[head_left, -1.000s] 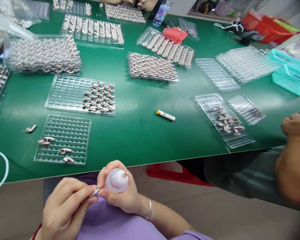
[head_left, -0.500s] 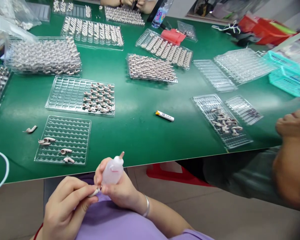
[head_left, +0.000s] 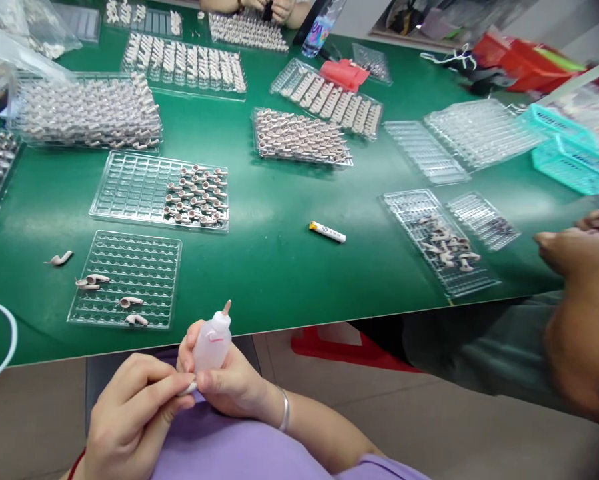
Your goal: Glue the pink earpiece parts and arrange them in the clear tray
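Note:
My left hand [head_left: 136,407] pinches a small pale earbud shell [head_left: 189,388] between thumb and forefinger, in front of my lap. Closed around a translucent squeeze bottle [head_left: 212,347] with a narrow brownish tip is my right hand [head_left: 229,381], its fingers close against the earbud shell. The bottle leans slightly, tip up. On the table just beyond, a clear tray [head_left: 129,263] carries several loose earbud shells. Another loose shell [head_left: 60,258] lies left of it. Behind, a second clear tray [head_left: 129,190] is filled with shells on its right part.
A white marker-like tube [head_left: 328,232] lies mid-table. Filled trays [head_left: 299,137] stand farther back. At right are a tray of jumbled shells [head_left: 444,243], turquoise baskets [head_left: 574,163] and a co-worker's arm [head_left: 579,267]. Another person's hands [head_left: 274,10] work at the far edge.
The squeeze bottle in my right hand has shifted left and turned more upright. My left hand keeps its pinch on the earbud shell. The co-worker's hand at right has moved.

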`<state>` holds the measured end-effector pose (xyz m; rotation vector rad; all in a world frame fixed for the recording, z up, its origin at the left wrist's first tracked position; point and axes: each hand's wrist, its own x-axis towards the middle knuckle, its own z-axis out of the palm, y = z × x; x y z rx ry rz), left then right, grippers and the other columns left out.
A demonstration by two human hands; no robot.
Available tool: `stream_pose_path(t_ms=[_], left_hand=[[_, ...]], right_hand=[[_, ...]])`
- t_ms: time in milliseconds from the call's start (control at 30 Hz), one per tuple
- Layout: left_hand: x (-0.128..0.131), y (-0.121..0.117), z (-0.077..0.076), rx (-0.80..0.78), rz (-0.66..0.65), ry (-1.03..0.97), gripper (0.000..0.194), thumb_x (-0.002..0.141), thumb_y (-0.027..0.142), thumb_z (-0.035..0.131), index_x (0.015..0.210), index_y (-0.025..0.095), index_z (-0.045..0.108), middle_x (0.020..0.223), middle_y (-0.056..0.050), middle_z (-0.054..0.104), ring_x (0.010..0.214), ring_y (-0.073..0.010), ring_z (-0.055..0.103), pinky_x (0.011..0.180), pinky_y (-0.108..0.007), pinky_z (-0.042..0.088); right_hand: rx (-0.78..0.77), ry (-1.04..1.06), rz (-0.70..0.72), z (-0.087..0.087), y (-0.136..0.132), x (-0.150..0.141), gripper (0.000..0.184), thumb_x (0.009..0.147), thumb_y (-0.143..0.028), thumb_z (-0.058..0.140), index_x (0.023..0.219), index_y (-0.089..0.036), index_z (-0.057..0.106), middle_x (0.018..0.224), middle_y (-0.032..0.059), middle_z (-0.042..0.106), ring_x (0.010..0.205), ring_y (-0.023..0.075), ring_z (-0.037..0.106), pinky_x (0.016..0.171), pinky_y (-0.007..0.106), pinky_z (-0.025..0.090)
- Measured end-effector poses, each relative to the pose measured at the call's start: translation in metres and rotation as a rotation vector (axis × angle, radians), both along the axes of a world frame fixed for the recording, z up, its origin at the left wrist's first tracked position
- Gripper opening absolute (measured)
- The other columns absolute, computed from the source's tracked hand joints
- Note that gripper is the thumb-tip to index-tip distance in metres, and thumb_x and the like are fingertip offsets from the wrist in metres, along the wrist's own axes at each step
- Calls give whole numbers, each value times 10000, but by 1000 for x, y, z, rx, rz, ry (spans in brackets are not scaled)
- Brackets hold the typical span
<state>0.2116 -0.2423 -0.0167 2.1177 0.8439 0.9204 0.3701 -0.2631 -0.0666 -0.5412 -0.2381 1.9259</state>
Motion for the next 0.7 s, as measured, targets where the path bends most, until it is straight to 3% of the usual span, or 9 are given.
stream_pose_path(t_ms=[700], left_hand=[[-1, -3, -5, 48, 25, 2, 337, 843, 0, 582, 1094, 204, 673, 867, -28, 657, 820, -143, 612, 686, -252, 545]], right_hand=[[15, 6, -86, 0, -4, -8, 451, 597, -269, 895, 865, -226, 534, 726, -57, 568, 630, 68, 527, 593, 185, 408]])
